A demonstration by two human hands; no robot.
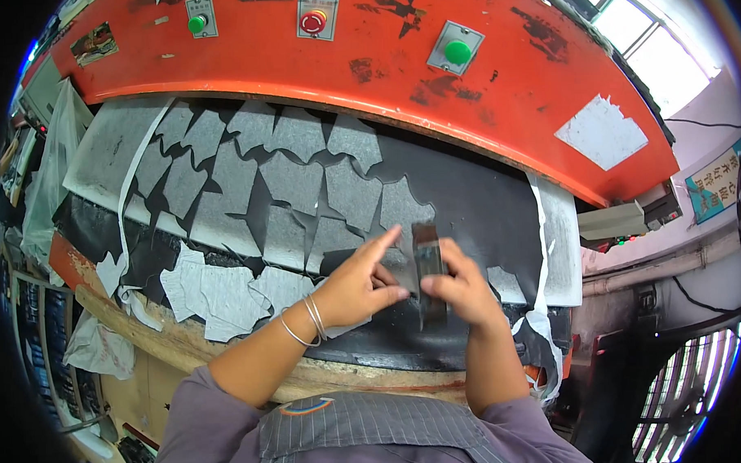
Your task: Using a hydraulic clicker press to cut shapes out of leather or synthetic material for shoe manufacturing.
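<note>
Striped apron (361, 424), left hand (364, 285) wide, right hand (462, 289) around dark block (429, 266), clear bag (51, 189) leftward

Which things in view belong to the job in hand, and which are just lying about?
Likely in the job:
right hand, gripping the dark tool, which is blurred
left hand, close beside it
black sheet
pale cut pieces at the front edge
red machine

Apparently just lying about:
clear plastic at the left
crumpled whitish bundle below it

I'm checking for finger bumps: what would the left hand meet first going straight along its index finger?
The left hand would probably meet the jagged grey sheet piece just ahead, though its height above that is unclear.
</note>
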